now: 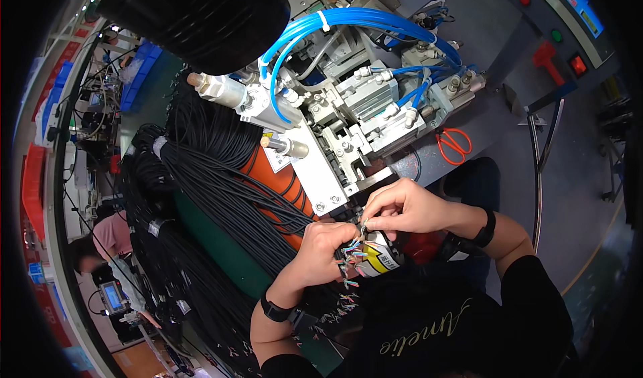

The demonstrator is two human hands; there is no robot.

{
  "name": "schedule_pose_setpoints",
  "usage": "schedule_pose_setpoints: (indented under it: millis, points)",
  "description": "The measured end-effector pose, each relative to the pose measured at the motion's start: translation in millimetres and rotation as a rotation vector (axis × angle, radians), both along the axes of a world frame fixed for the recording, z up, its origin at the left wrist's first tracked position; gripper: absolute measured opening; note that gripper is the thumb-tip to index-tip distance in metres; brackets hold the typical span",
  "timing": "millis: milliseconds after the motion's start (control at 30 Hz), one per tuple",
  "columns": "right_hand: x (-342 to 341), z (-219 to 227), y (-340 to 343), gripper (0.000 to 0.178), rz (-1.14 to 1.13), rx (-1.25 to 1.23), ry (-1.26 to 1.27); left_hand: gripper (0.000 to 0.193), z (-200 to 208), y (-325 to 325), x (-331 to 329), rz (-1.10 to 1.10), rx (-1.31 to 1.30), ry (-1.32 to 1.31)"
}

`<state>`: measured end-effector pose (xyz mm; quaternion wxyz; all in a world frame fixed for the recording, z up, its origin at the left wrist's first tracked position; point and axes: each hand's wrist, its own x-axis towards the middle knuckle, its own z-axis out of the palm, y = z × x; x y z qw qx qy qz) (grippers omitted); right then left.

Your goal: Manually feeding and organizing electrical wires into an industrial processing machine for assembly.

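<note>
Close together in front of the machine's near end, my two hands meet over a cluster of coloured wires [353, 252]. My left hand [324, 249] is closed round the wires, whose thin pink, blue, green and white strands stick out below its fingers. With thumb and forefinger, my right hand [410, 207] pinches thin wires just beside the left fingertips. The exact ends in that pinch are partly hidden by the fingers. Just under the hands shows a white label with a yellow band [382, 261]. Black cables [228, 184] lie in thick bundles to the left.
A metal pneumatic machine [345, 143] with blue air hoses [375, 18] stands straight ahead. Red-handled scissors [454, 146] lie on its grey bench [469, 120]. A black cylinder [201, 16] looms at the upper left. A control panel [569, 36] stands at the upper right. Another person [114, 234] is at far left.
</note>
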<state>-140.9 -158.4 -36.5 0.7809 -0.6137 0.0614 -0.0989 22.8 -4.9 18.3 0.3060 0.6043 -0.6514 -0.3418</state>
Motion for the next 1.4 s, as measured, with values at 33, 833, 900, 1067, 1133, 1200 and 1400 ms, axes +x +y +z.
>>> schedule_pose_setpoints:
  millis: [33,833,900,1067,1133,1200,1400]
  points:
    - [1,-1,-1,0.007,0.052,0.106,0.034,0.016,0,0,-1,-0.001,0.001,0.001]
    - [-2,-3,18,0.011,-0.379,-1.204,-0.059,0.056,-5,11,-25,0.032,-0.223,-0.629]
    - [-1,0,18,0.011,-0.383,-1.227,-0.052,0.055,-3,9,-27,0.02,-0.21,-0.686]
    - [0,11,11,0.009,-0.275,-1.253,-0.003,0.052,2,3,-29,0.007,-0.167,-0.733]
    - [0,9,11,0.01,-0.291,-1.248,-0.014,0.053,2,2,-30,0.01,-0.162,-0.748]
    - [-1,9,11,0.01,-0.289,-1.257,-0.013,0.053,2,1,-31,0.014,-0.15,-0.777]
    - [-4,-2,17,0.011,-0.405,-1.149,-0.05,0.053,-5,8,-29,0.05,-0.2,-0.709]
